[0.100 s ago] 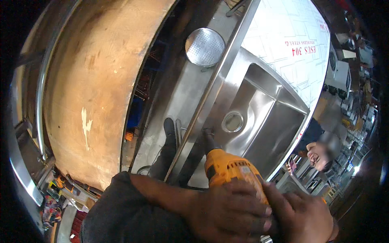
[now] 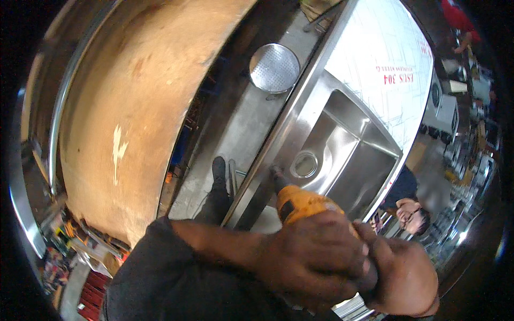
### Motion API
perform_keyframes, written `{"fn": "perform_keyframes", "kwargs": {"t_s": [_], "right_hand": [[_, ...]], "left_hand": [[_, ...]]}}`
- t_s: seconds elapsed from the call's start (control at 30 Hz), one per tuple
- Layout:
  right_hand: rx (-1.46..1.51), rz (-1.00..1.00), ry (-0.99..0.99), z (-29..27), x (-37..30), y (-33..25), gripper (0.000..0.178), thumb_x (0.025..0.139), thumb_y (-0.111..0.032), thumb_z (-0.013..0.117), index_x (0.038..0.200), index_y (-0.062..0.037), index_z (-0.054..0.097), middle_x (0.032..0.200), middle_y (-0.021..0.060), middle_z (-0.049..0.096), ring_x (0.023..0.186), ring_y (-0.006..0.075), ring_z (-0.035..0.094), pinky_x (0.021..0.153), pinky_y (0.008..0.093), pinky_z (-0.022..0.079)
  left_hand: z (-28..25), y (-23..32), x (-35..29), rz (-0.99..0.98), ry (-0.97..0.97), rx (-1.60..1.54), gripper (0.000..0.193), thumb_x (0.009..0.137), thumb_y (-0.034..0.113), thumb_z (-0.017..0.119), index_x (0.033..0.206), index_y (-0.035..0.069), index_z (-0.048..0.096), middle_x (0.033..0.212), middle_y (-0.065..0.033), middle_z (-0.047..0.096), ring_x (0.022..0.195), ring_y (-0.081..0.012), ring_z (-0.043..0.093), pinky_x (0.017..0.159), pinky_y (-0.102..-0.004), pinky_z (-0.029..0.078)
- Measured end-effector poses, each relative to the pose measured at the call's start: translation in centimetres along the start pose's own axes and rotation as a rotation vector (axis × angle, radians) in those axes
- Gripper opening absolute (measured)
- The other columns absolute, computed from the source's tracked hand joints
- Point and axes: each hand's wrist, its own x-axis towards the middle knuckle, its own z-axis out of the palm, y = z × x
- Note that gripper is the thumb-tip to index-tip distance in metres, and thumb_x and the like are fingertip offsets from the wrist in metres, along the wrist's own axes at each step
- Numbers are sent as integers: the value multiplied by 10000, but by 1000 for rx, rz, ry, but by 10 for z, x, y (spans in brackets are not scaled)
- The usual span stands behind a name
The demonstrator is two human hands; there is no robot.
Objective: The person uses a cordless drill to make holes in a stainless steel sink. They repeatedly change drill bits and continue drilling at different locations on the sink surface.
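Two hands of ours, left hand (image 2: 316,257) and right hand (image 2: 404,275), clamp a yellow-orange power drill (image 2: 306,206), its dark narrow nose at a brushed-steel sink (image 2: 301,128), near the round drain (image 2: 305,164). Leftward we see grey floor (image 2: 235,120) open between the sink's straight edge and a curved brown wooden panel (image 2: 123,91).

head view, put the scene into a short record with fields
in hand: orange power tool, tip at the deck of the metal sink, contact unclear
left hand: wrapped over the tool's body
right hand: at its rear, grip partly hidden
sink: round drain, white film alongside
left side: brown board
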Motion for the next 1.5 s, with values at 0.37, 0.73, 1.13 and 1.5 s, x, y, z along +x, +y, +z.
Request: {"fn": "perform_keyframes", "kwargs": {"t_s": [0.37, 0.73, 1.13, 1.5], "right_hand": [[357, -38, 613, 121, -72, 25, 726, 602, -97, 677, 1294, 13, 488, 1029, 234, 652, 941, 325, 660, 863, 384, 498], [1326, 157, 1100, 330, -149, 25, 674, 629, -54, 744, 1237, 39, 469, 1047, 158, 651, 852, 254, 672, 715, 335, 555], [1881, -579, 883, 444, -107, 80, 700, 641, -74, 709, 1268, 81, 438, 1058, 232, 595, 885, 325, 652, 634, 377, 601], [942, -1128, 872, 469, -44, 2, 619, 795, -79, 692, 1326, 46, 401, 1243, 176, 570, 1057, 264, 620, 900, 377, 518]], "left_hand": [[37, 64, -37, -69, 173, 210, 356, 700, 201, 736, 1031, 105, 645, 1140, -126, 605, 1075, -321, 584, 884, -473, 449], [-23, 66, -168, -1218, 246, 445, 484, 774, 177, 624, 1225, 20, 545, 1038, -202, 650, 933, -335, 636, 869, -402, 482], [-3, 60, -169, -559, 491, 1004, 345, 812, 183, 648, 1109, 8, 634, 1053, -174, 671, 982, -295, 652, 859, -358, 498], [134, 249, -174, -723, 819, -532, 331, 876, 310, 673, 1068, 56, 582, 1002, -143, 689, 859, -198, 673, 787, -339, 549]]}}
